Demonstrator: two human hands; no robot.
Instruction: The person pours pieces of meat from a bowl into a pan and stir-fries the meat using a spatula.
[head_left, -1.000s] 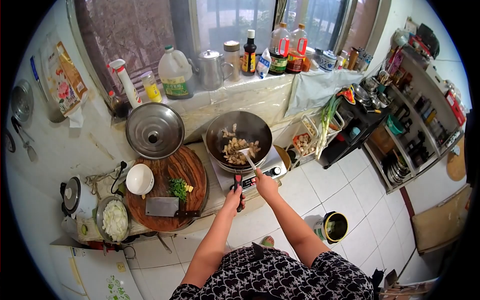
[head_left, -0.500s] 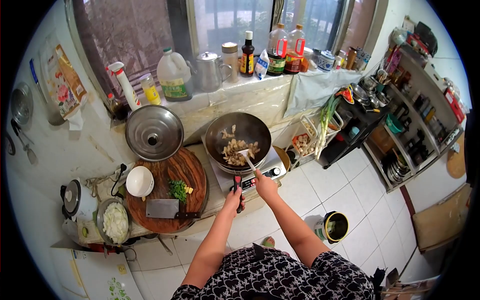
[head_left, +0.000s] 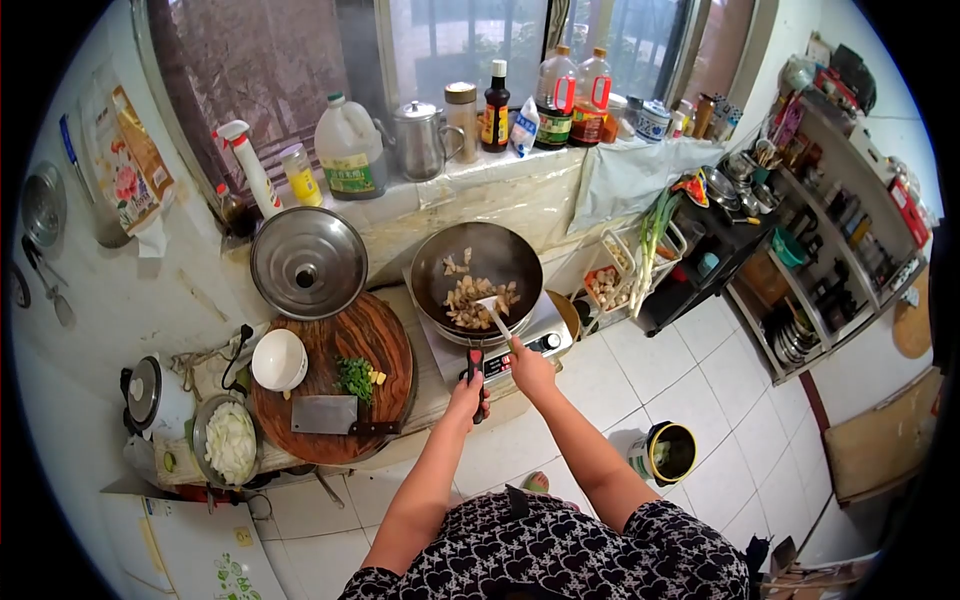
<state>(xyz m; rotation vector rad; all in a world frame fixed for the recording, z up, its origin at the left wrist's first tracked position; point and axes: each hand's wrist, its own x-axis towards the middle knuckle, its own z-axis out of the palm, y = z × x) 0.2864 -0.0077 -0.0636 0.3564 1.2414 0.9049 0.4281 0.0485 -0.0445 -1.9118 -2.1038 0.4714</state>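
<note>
- Here, the round wooden chopping board (head_left: pixel 392 345) bears a white bowl (head_left: pixel 280 360), a cleaver (head_left: pixel 325 414) and chopped greens (head_left: pixel 354 379).
- The wok (head_left: pixel 430 272) sits on the induction cooker (head_left: pixel 548 322), beside the board; the left hand (head_left: pixel 465 402) is closed around its handle (head_left: pixel 477 370) (black, with a red patch).
- The spatula (head_left: pixel 497 318) is gripped in the right hand (head_left: pixel 533 372), its blade among the meat pieces.
- The meat pieces (head_left: pixel 468 306) lie inside the wok.

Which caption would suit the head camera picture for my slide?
Left hand on the wok handle, right hand holding a spatula among the food pieces.
</note>
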